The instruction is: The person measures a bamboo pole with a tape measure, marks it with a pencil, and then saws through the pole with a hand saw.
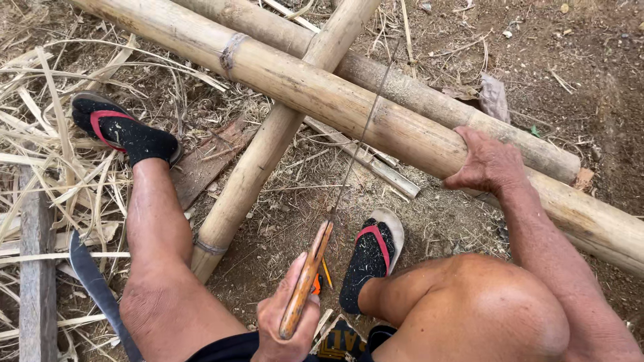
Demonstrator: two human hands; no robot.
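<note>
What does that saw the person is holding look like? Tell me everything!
The saw has a smooth, orange-brown wooden handle and a long, very thin dark blade. The left hand grips the handle near the knee. The blade slants up and away, its far part lying across the top of a thick tan bamboo pole, which the right hand presses down.

The person wears black socks with flip-flops that have red straps, one on the left foot (124, 131) and one on the right foot (373, 258). Both legs are bare below dark shorts (231, 348). The arms have no sleeves, and the left hand (288, 322) and right hand (486, 161) have no gloves.
</note>
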